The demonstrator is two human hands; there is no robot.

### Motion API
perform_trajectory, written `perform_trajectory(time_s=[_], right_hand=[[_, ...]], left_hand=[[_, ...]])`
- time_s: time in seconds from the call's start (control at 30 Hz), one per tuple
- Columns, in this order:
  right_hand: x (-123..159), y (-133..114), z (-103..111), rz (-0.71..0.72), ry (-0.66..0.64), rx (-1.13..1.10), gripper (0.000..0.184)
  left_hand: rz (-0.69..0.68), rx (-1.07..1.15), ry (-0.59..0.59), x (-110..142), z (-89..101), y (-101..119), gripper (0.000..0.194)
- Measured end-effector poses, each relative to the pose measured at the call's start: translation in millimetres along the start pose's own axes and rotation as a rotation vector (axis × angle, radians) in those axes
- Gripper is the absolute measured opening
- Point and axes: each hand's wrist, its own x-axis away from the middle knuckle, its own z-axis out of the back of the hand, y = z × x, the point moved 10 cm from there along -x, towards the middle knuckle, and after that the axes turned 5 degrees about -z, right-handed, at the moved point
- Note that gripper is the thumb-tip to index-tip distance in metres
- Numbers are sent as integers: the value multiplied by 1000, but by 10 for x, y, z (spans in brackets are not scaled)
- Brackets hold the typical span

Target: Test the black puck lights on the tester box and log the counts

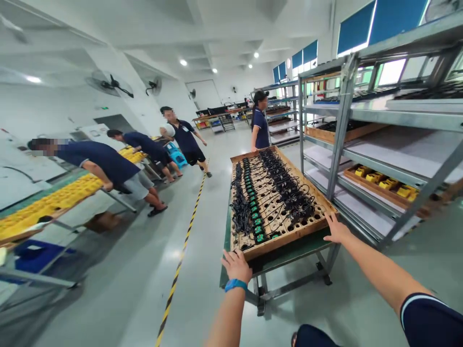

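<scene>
Where the bare forearms end, both hands lie open with fingers spread at the near corners of a shallow wooden tray (pixel 298 234), the left hand (pixel 237 266) at one corner, the right hand (pixel 338 229) at the other. Beyond and between them, the tray bears bundled black cables (pixel 280 180) and a row of green-faced parts (pixel 255 214); beneath it is a green-topped table (pixel 282 259). Farther ahead, a co-worker (pixel 261 127) stands at the far end. Right of the right hand: a metal shelving rack (pixel 342 130). Left of the left hand: striped floor tape (pixel 188 231).
</scene>
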Motion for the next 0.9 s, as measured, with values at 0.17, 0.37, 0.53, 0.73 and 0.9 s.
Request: perform_trajectory(time_s=[0.17,0.37,0.53,0.73,0.9], right_hand=[[-1398,-503,228,-10,22,-18,124],[-3096,-1047,376,19,74,-75,125],[-4397,-1497,634,28,78,-83,134],[-5884,-2004,970,-31,23,-20,133],[-7128,-2437,1105,-83,53,25,131]], left_hand=[[-20,24,-39,-1586,-93,-67,94],[-32,-7,-70,-3514,-233,-32,90],[-3,-51,-151,-5189,-370,-17,90],[-68,238,59,-7051,-158,165,79],[46,787,146,-8012,-548,387,52]])
